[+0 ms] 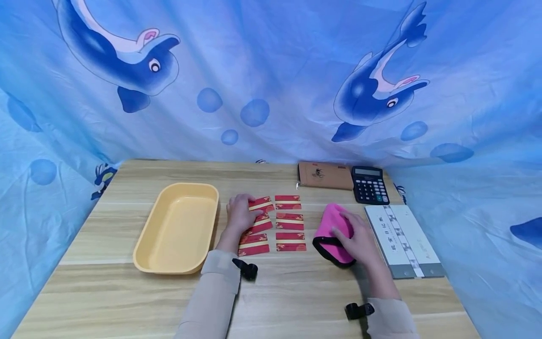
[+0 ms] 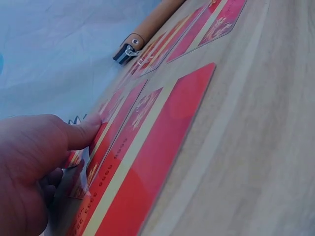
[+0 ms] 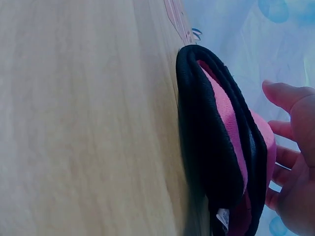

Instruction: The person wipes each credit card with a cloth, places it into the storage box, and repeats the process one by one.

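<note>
Red rectangular cards with cream bands (image 1: 290, 226) are touched by the left hand (image 1: 240, 214), lying under and right of its fingers; whether one is pinched cannot be told. Beneath the right hand (image 1: 357, 237), a pink, black-trimmed fabric pouch (image 1: 327, 226) is touched by loosely spread, ungrasping fingers.

Tray (image 1: 182, 226), 1. Cards (image 1: 290, 221), I count 6, right of the tray, in 2 columns of 3. Left hand (image 1: 239, 214), 1, nearer the tray; right hand (image 1: 359, 238), 1, farther right. Pouch (image 1: 331, 219), 1, well right of the tray. Wallet (image 1: 332, 177), 1, right of the tray's far end. Calculator (image 1: 370, 186), 1, and book (image 1: 402, 240), 1, both farthest right. Black wrist devices (image 1: 250, 271), 2. Table (image 1: 296, 301), 1, under the tray. Large dolphins (image 1: 360, 94) with faces showing, 2, on the cloth (image 1: 288, 56) beyond the tray.
</note>
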The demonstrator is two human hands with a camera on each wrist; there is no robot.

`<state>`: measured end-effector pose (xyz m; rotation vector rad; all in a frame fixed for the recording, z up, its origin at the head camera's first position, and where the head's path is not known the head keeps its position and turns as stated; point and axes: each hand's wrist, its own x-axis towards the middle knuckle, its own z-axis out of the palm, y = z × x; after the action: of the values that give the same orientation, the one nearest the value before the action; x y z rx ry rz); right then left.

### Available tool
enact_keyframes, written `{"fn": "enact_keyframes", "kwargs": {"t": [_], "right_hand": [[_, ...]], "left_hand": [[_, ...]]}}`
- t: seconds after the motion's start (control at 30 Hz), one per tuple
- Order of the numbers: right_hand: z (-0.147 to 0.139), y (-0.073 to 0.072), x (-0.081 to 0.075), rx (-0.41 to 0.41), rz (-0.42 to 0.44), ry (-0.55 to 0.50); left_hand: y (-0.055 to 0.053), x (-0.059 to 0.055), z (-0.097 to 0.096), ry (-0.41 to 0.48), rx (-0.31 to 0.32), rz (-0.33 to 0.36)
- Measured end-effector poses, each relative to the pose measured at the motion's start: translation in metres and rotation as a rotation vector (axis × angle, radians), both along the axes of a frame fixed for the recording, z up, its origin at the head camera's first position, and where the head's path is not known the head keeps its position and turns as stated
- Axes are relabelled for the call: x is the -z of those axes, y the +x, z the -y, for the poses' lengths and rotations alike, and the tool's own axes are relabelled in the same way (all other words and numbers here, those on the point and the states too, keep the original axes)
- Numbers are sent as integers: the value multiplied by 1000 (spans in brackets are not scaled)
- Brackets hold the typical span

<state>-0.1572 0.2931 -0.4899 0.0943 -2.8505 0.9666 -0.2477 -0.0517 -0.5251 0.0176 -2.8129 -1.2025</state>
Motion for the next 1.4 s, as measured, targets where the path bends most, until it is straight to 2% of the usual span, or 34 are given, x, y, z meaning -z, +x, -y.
{"fn": "enact_keyframes", "kwargs": {"t": [0.17,0.37,0.47,0.7,0.87,0.97,1.03,1.2,1.3,1.4], "right_hand": [[-1,-1,-1,-8,-2,0],[0,-1,0,-7,-3,-10],[0,-1,1,-16,-3,-12],[2,-3,4,-20,-1,-18],[6,-4,6,16,-40,-12],[9,-5,6,50,-51,-8],[11,-5,6,71,-41,-2],[15,-8,4,125,4,-19],[16,-13,3,174,-5,-29],[14,-21,5,192,-11,-9]], "left_hand": [[-1,1,2,44,18,-16],[-2,5,8,240,67,-70],[-1,7,11,281,77,-81],[4,2,12,357,28,-73],[9,-11,1,478,-79,-81],[14,-24,-7,554,-115,-85],[18,-32,-10,602,-116,-75],[27,-49,-15,732,-139,10],[34,-59,-15,806,-113,45],[41,-66,-15,845,-70,68]]}}
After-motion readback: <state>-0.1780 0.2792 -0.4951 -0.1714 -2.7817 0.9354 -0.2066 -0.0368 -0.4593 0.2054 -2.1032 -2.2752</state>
